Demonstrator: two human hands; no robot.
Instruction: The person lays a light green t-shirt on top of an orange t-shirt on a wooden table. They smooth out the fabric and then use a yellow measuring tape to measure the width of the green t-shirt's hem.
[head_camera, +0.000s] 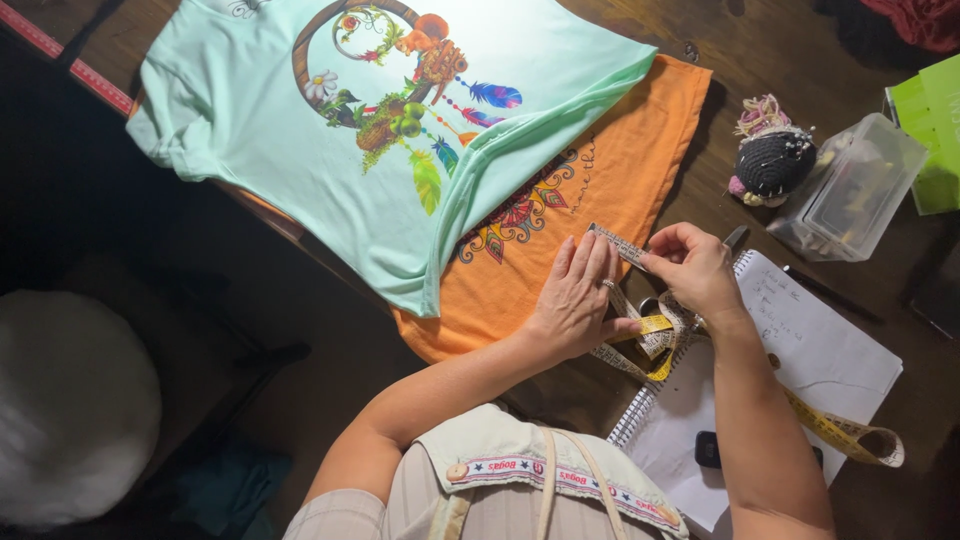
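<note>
**Tape measure out on the orange shirt**

Starting at the left, there's a white round cushion (70, 400) down in the dark below the table edge. Up on the wooden table (740, 40) we've got a mint green t-shirt (250, 150) spread flat, printed with a dreamcatcher full of flowers and feathers. It lies on top of an orange t-shirt (620, 160), which sticks out at the right and lower side and shows a mandala-style print by the mint hem.

Moving right, our left hand (578, 300) lies flat on the lower corner of the orange shirt, fingers spread slightly, a ring on one finger, thumb pressing the yellow tape measure (650, 335) down near the shirt's edge. So it's not gripping, just pinning the fabric and tape in place.

Our right hand (695, 268) sits just beside it and pinches the end of the tape between thumb and fingertips, holding that end stretched over the orange fabric. The rest of the tape loops loosely under both hands and trails off across the spiral notebook (820, 350) toward the lower right.

Further right, a dark crocheted pincushion (772, 160) stands near a clear plastic box (855, 190), with something bright green (930, 130) at the very edge
</note>
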